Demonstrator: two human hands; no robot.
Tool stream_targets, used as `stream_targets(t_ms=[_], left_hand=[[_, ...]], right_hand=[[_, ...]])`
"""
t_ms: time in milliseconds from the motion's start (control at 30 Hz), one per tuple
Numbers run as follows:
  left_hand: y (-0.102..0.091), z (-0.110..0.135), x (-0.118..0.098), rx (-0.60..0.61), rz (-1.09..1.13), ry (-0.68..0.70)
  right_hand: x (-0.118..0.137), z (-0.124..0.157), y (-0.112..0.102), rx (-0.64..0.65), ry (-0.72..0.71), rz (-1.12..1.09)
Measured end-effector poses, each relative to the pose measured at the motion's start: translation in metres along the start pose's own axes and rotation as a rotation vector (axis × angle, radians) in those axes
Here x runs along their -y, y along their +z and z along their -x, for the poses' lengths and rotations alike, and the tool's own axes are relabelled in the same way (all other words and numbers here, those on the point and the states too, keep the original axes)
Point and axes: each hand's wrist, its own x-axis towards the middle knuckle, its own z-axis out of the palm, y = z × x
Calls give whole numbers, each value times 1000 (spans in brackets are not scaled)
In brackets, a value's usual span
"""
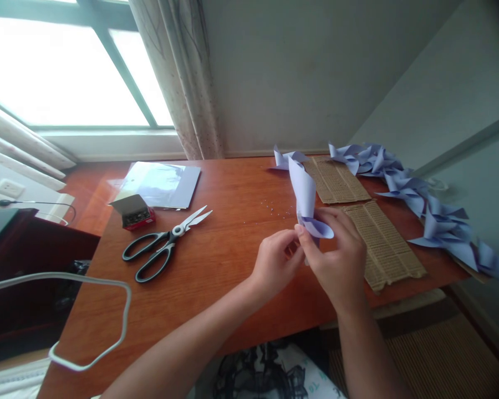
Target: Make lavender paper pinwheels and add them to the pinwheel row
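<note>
A pale purple paper pinwheel is held up above the table, one curled blade pointing upward and another curving to the right. My right hand is closed around its lower right side, the thumb pressed near the centre. From the left, the fingers of my left hand pinch the pinwheel's lower edge, close to the right thumb. What lies between the fingertips is too small to make out. Several finished-looking pinwheels lie along the right side, and one more pinwheel is at the back edge.
Scissors lie partly spread on the left, beside a small red box with its lid up. Behind them is a stack of paper sheets. Two corrugated cardboard pieces are at right. A white cable loops over the table's left side.
</note>
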Motion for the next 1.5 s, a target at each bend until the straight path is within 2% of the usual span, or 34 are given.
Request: stream_targets(t_ms=[433,867,1000,1067,1133,1233,1333,1367,1433,1500], left_hand=[[3,5,3,15,-188,80],[4,13,-9,17,-196,38],[-1,15,-19,-15,-231,90],[-17,12,-24,-110,-315,147],[-46,8,-26,-209,-452,186],[-108,6,-21,-389,-633,175],[-172,14,-9,-524,-804,96],[-189,19,-6,-540,-991,42],[-214,28,1,-497,-1270,-90],[-228,34,4,-423,-1386,-173]], right_hand=[[-2,1,-1,-110,-45,103],[-18,5,-3,-286,76,174],[-24,4,-5,-364,117,211],[-32,4,-8,-378,115,240],[-42,6,-13,-394,120,271],[-63,12,-24,-438,170,306],[-86,19,-36,-481,228,374],[-93,21,-40,-492,244,389],[-107,26,-45,-471,250,413],[-119,31,-49,-459,252,446]])
